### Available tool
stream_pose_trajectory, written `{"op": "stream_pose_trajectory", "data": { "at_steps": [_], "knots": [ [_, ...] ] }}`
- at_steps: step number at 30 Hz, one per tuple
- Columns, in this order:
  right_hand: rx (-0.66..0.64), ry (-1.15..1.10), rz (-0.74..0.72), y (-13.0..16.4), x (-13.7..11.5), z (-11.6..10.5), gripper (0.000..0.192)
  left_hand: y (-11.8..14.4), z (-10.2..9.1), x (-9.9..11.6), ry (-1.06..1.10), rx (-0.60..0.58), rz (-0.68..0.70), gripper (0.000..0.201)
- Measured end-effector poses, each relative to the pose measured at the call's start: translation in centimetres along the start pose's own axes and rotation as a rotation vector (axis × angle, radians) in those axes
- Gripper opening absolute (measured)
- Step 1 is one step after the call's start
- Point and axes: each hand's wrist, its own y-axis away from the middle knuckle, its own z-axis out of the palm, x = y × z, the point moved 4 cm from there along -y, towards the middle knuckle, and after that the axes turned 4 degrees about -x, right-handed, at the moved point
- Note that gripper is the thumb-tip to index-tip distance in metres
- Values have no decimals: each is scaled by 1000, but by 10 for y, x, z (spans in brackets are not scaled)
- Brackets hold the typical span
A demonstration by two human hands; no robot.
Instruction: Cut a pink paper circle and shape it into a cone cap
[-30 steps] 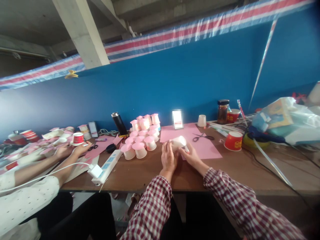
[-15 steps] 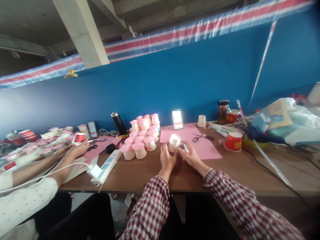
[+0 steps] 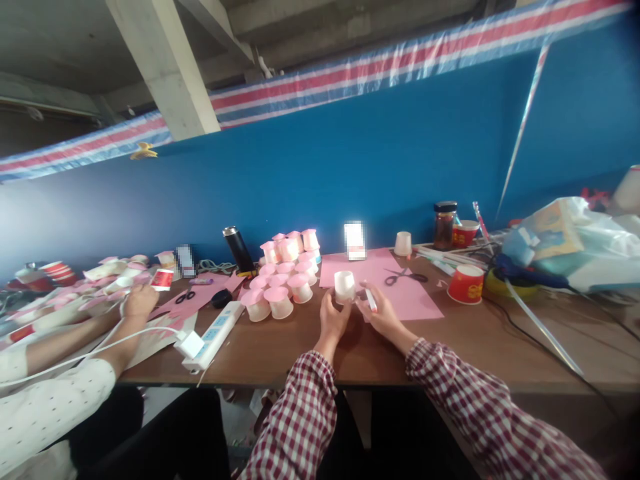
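My left hand (image 3: 334, 317) is closed round the lower part of a white paper cup (image 3: 345, 285), held just above the table's front half. Between the fingers of my right hand (image 3: 385, 319) is a slim white pen-like stick (image 3: 371, 298) with a red end; its exact kind is unclear. The right fingertips are close beside the cup. Behind both hands lies pink paper (image 3: 417, 301), with dark-handled scissors (image 3: 416, 277) on it. Several paper cups with pink paper tops (image 3: 279, 293) stand grouped to the left.
A phone (image 3: 355, 240) stands behind the paper, near a white cup (image 3: 403, 243). At right are a red cup (image 3: 466, 285), a jar (image 3: 444, 230) and a plastic bag (image 3: 580, 233). A power strip (image 3: 223, 330) lies left, beyond it a co-worker's hand (image 3: 141, 301).
The white cup has shifted slightly left and turned in my left hand. My right fingers have drawn a little away from it. The co-worker's hand has moved left.
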Motion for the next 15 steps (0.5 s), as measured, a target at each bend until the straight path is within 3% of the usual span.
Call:
{"op": "stream_pose_trajectory", "data": {
  "at_steps": [9,15],
  "knots": [
    [-66,197,-118,4,-9,3,41,-2,1,-6,64,-19,-84,54],
    [-16,287,-106,2,-3,2,38,-2,-2,-6,144,-27,-119,51]
  ]
}}
